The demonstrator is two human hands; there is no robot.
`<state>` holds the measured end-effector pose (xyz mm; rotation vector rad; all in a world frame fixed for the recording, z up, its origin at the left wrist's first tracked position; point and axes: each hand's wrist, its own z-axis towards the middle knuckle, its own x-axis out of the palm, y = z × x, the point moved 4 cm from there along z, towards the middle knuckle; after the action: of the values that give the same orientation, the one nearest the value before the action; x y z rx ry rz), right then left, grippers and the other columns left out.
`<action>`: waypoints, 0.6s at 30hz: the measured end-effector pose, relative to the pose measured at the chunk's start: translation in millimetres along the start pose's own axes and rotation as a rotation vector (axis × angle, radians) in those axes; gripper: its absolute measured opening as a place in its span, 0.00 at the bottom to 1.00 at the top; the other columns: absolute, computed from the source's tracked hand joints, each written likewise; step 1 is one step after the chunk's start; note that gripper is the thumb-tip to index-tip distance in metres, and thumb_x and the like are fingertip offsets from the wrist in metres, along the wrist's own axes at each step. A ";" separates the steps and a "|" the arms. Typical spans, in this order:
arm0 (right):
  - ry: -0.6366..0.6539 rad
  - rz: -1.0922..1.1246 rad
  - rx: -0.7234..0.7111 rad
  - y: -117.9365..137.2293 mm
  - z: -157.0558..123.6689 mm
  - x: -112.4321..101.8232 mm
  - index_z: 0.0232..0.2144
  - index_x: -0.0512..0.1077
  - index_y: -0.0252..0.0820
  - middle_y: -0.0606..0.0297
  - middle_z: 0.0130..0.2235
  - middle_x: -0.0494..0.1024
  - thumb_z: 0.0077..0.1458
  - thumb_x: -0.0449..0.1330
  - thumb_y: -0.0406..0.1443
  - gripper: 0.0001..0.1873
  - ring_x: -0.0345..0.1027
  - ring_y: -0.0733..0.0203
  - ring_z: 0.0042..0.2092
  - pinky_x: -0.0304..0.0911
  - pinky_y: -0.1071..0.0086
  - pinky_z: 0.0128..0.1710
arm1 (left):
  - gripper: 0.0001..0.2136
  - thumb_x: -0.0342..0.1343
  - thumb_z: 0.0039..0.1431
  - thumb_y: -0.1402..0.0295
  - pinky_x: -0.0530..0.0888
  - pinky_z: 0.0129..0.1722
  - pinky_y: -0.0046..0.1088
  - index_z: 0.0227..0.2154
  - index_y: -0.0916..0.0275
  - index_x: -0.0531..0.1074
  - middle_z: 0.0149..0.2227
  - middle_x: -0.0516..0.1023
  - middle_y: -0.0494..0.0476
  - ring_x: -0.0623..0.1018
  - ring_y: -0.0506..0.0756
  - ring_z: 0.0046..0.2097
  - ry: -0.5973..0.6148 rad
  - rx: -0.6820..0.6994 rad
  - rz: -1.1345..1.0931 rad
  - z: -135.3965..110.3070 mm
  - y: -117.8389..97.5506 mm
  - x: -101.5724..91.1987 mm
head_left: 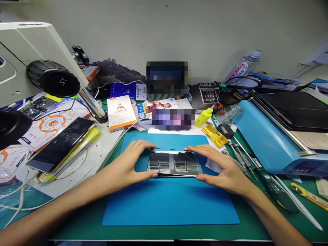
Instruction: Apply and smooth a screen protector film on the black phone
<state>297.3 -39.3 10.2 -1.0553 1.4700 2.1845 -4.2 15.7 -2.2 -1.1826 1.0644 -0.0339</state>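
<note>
Left hand (129,164) and right hand (227,169) each pinch one end of glossy panel (175,162), likely keeping it level, face clear; panel's over blue mat (169,205), toward front edge of tabletop (77,229).

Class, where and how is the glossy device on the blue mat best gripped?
The glossy device is probably best gripped at its corners, left hand from the left, right hand from the right: it's flat, thin-edged and lies crosswise.
</note>
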 end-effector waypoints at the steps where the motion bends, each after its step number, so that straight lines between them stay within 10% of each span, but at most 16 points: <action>1: -0.027 0.006 -0.021 1.2 -0.4 -0.2 0.67 0.68 0.56 0.62 0.63 0.77 0.59 0.71 0.46 0.36 0.70 0.48 0.64 0.66 0.54 0.65 | 0.29 0.65 0.64 0.54 0.65 0.68 0.46 0.64 0.48 0.62 0.65 0.67 0.56 0.67 0.63 0.67 -0.030 -0.001 -0.043 -0.8 -0.6 -1.8; 9: -0.239 -0.066 -0.134 43.1 -6.5 17.6 0.70 0.63 0.49 0.56 0.59 0.78 0.62 0.66 0.53 0.40 0.73 0.48 0.58 0.69 0.55 0.60 | 0.32 0.67 0.63 0.55 0.68 0.67 0.42 0.66 0.45 0.63 0.70 0.66 0.56 0.67 0.63 0.70 -0.246 0.185 -0.833 -1.4 -23.2 -6.5; 18: -0.436 -0.114 -0.099 101.8 -14.6 67.3 0.70 0.59 0.39 0.50 0.60 0.75 0.64 0.64 0.51 0.41 0.68 0.46 0.62 0.70 0.55 0.58 | 0.38 0.67 0.60 0.50 0.53 0.75 0.47 0.70 0.45 0.60 0.72 0.64 0.57 0.61 0.64 0.74 0.069 0.164 -1.130 -12.8 -46.2 23.0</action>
<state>195.3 -105.8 27.1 -0.6152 1.0915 2.2406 22.0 -25.9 18.0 -1.4967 0.3223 -1.0205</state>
